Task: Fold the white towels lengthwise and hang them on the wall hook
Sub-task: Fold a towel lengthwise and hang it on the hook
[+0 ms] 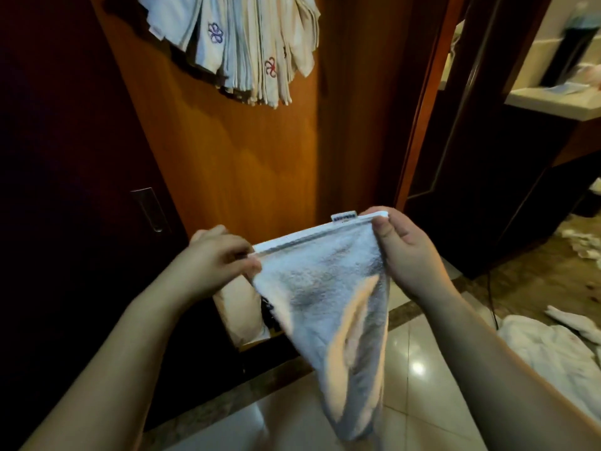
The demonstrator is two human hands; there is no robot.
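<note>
Both hands up in front of the chest, each pinching one end of the top hem of a white towel (328, 288). Left hand (214, 255) at the left corner of the hem, thumb and curled fingers clamped on the cloth. Right hand (400, 249) at the right corner, thumb on the near side of the hem, other fingers behind it, also clamped on the cloth. Hem stretched nearly straight between the two hands, a little higher on the right side. Small label (344, 217) standing up from the hem, just beside the right hand. Rest of the towel hanging down in loose folds and narrowing to a point near the bottom edge of the view, above the tiled floor (419, 369).

Higher up, a bunch of folded towels (240, 43) hanging against the wooden door (234, 151), near its top edge; hook itself not visible. Two of them with an embroidered flower, one purple (215, 33) and one red (270, 66). Dark panel with a metal handle (150, 208) at the left side. On the floor at the right edge, a heap of white cloth (549, 353), well apart from the held towel. Further right, a pale counter (549, 102), blurred.
</note>
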